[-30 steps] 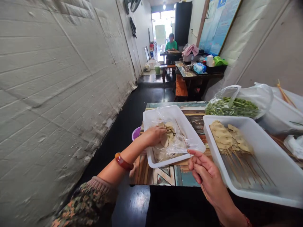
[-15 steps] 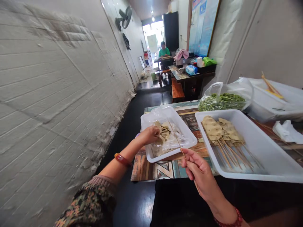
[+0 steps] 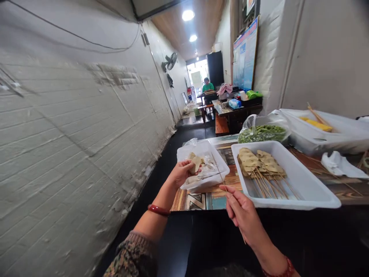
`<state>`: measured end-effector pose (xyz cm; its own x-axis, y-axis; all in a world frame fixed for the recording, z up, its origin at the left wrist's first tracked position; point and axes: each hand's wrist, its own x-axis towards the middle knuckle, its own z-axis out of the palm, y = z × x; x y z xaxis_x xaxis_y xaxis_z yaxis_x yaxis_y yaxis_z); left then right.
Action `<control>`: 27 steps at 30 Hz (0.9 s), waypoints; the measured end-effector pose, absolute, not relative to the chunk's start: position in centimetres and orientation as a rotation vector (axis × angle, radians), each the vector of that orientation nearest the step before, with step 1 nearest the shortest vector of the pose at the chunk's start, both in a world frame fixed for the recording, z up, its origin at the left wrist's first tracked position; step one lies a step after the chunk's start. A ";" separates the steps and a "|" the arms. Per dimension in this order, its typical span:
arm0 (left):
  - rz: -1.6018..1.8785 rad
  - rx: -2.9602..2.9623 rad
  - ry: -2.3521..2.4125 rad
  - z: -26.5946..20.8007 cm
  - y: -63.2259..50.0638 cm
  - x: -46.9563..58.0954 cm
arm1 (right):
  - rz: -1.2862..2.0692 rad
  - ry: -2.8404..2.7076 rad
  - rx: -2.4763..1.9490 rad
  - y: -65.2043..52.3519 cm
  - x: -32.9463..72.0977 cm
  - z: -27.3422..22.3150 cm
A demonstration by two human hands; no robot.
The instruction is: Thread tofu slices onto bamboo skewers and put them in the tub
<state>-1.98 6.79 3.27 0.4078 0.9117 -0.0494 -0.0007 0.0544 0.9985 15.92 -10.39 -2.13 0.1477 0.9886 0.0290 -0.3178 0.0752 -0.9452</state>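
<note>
Between the thumb and fingers of my left hand (image 3: 181,173) are thin beige slices (image 3: 196,163), raised just above the smaller white tray (image 3: 188,187). More slices lie in that tray, partly covered by clear plastic. A thin wooden skewer (image 3: 218,171) is pinched in my right hand (image 3: 241,209), slanting up and left with its upper end bare. To the right, a larger white tray (image 3: 314,190) holds skewered beige slices (image 3: 250,161), their sticks pointing towards me.
Behind the larger tray sits a clear bag of green vegetables (image 3: 263,133). White bins (image 3: 343,140) with something yellow and sticks stand at the right, near crumpled white tissue (image 3: 340,164). A wall (image 3: 86,173) runs along the left. A person in green (image 3: 208,87) sits far back.
My left hand has lifted slices up out of the smaller tray. My right hand still holds the skewer in much the same pose. The head view has tilted upward.
</note>
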 end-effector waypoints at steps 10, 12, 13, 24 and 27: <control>0.951 1.365 0.879 5.2 0.0 -1.1 | 0.993 -1.177 -1.003 -11.8 16.7 -2.5; 0.958 1.374 0.875 4.9 -0.8 -1.3 | 1.076 -1.171 -0.978 -12.4 16.7 -2.5; 0.956 1.366 0.871 4.7 -1.1 -1.4 | 1.116 -1.167 -0.971 -12.8 16.6 -2.5; 1.105 1.116 0.821 3.5 -2.8 -1.7 | 1.101 -1.187 -1.107 -14.1 15.6 -2.1; 1.089 1.083 0.819 3.1 -2.6 -1.5 | 1.105 -1.217 -1.124 -14.2 15.5 -1.8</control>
